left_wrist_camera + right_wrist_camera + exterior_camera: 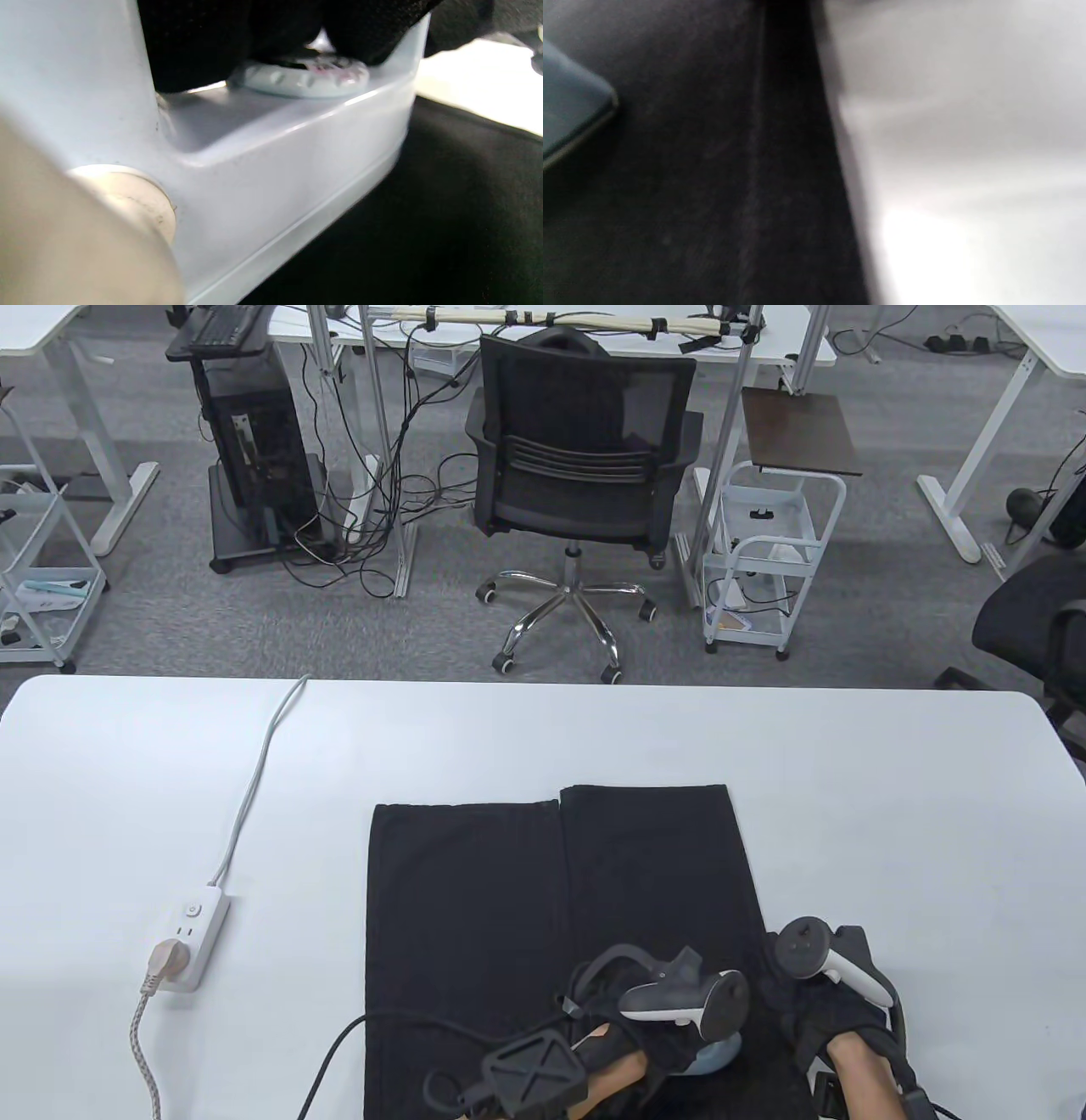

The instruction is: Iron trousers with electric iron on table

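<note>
Black trousers (560,916) lie flat on the white table (891,814), legs pointing away from me. My left hand (670,1010) grips the handle of a light blue iron (717,1056) that sits on the trousers near the front edge. In the left wrist view the iron's body (263,161) and its dial (305,74) fill the frame, with my gloved fingers (203,42) around the handle. My right hand (819,984) rests on the trousers' right edge beside the iron; its fingers are hidden. The right wrist view shows the iron's tip (568,114) on the fabric (712,190).
A white power strip (191,937) lies at the table's left with a beige plug and a braided cord (144,1052) running off the front. A black cable (339,1052) loops over the trousers' left side. An office chair (585,466) stands beyond the table.
</note>
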